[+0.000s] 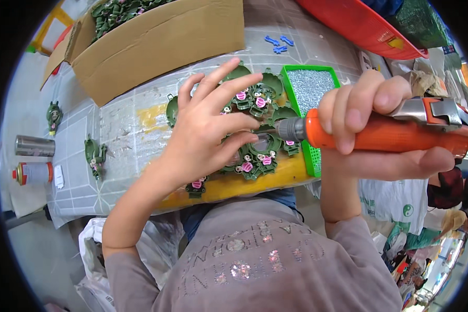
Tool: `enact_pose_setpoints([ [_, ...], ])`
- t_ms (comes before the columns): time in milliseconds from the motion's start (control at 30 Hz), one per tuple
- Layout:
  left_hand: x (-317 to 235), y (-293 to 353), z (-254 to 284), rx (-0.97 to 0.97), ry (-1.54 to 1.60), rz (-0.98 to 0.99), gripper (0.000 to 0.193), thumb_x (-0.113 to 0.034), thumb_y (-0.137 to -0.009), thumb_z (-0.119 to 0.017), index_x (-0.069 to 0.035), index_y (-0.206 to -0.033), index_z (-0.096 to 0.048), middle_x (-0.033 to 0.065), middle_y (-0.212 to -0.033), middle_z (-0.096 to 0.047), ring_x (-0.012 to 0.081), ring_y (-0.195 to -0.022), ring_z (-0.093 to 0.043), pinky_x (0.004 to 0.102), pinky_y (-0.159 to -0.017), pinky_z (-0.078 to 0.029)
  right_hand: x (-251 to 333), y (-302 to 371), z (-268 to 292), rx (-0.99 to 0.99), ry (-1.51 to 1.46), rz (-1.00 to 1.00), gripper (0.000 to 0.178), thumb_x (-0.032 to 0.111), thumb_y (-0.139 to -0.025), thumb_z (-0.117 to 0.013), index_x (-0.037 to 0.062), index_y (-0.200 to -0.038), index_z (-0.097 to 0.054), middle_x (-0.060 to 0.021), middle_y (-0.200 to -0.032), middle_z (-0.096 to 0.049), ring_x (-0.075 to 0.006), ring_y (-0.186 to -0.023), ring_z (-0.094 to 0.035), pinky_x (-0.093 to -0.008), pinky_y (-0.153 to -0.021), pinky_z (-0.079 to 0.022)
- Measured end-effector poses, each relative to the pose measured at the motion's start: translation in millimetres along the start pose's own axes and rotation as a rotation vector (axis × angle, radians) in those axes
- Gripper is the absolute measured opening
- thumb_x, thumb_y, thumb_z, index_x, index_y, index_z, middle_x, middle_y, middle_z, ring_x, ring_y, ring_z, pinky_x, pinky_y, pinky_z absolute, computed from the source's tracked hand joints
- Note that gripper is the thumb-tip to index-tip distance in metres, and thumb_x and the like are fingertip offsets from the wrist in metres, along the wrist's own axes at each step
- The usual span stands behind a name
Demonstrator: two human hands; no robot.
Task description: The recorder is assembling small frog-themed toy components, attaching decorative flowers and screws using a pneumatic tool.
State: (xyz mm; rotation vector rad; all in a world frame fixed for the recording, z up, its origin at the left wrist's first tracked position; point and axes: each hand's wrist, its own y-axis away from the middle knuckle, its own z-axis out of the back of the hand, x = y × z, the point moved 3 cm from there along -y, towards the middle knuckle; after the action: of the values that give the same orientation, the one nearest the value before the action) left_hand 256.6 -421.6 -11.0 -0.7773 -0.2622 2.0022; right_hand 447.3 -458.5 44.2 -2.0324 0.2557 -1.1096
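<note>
My right hand (369, 119) is wrapped round an orange electric screwdriver (322, 132), fingers over its metal lever. Its grey nose points left, toward my left hand (205, 122). There the thumb and forefinger come close together at the driver's tip; anything small between them is hidden. The other left fingers are spread. Beneath lie several green plastic toy parts with pink-and-white decorations (257, 165), partly covered by my left hand. Just right of them stands a bright green tray (285, 83) filled with small silvery screws (312, 88).
A cardboard box (161, 49) of green parts stands at the back left. Blue plastic pieces (279, 49) lie behind the tray, near a red basin (359, 28). Two green figures (94, 156) and cans (35, 145) are at the left. White bags hang below the table.
</note>
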Motion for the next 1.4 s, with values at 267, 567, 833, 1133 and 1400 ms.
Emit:
enact_pose_setpoints([
  [267, 7, 11, -2, -0.016, 0.13, 0.054, 0.014, -0.019, -0.069, -0.077, -0.014, -0.082, -0.074, 0.0062, -0.132, -0.056, 0.0317, -0.133, -0.037, 0.0476, -0.104, -0.027, -6, -3, -14, 0.036, 0.035, -0.079, 0.081, 0.074, -0.078, -0.053, 0.0018, -0.114, -0.05, -0.0109, -0.089, -0.055, -0.0132, -0.057, -0.052, -0.0269, -0.054, -0.04],
  [567, 27, 32, 18, 0.063, 0.316, 0.112, 0.042, -0.026, -0.071, -0.076, -0.013, -0.11, -0.068, 0.0097, -0.139, -0.048, 0.0352, -0.136, -0.032, 0.0476, -0.11, -0.024, -38, -17, -34, 0.098, -0.083, -0.067, 0.1, 0.086, -0.054, -0.055, -0.0021, -0.1, -0.053, -0.0177, -0.079, -0.058, -0.0198, -0.063, -0.056, -0.0269, -0.053, -0.045],
  [833, 97, 73, 17, 0.18, 0.111, 0.303, 0.053, -0.026, -0.068, -0.079, -0.018, -0.118, -0.063, 0.0066, -0.15, -0.035, 0.029, -0.144, -0.018, 0.0532, -0.111, -0.013, -96, -27, -47, -0.175, 0.153, -0.117, 0.065, 0.064, -0.083, -0.054, 0.0008, -0.096, -0.051, -0.012, -0.074, -0.058, -0.0142, -0.051, -0.053, -0.0248, -0.046, -0.044],
  [1133, 105, 84, 2, 0.14, 0.236, 0.321, 0.032, -0.027, -0.07, -0.078, -0.015, -0.099, -0.072, 0.0075, -0.149, -0.036, 0.0294, -0.143, -0.02, 0.0553, -0.11, -0.013, -150, -24, -56, -0.127, 0.415, -0.271, 0.079, 0.079, -0.079, -0.044, 0.0005, -0.09, -0.051, -0.0131, -0.069, -0.057, -0.0138, -0.047, -0.05, -0.0249, -0.043, -0.043],
  [1400, 107, 84, 1, 0.146, 0.245, 0.333, 0.029, -0.025, -0.068, -0.078, -0.014, -0.095, -0.073, 0.0067, -0.148, -0.038, 0.0293, -0.142, -0.022, 0.0536, -0.109, -0.014, -160, -25, -57, -0.099, 0.414, -0.291, 0.074, 0.075, -0.081, -0.046, 0.0016, -0.091, -0.049, -0.0121, -0.07, -0.055, -0.0129, -0.047, -0.047, -0.0245, -0.044, -0.042],
])
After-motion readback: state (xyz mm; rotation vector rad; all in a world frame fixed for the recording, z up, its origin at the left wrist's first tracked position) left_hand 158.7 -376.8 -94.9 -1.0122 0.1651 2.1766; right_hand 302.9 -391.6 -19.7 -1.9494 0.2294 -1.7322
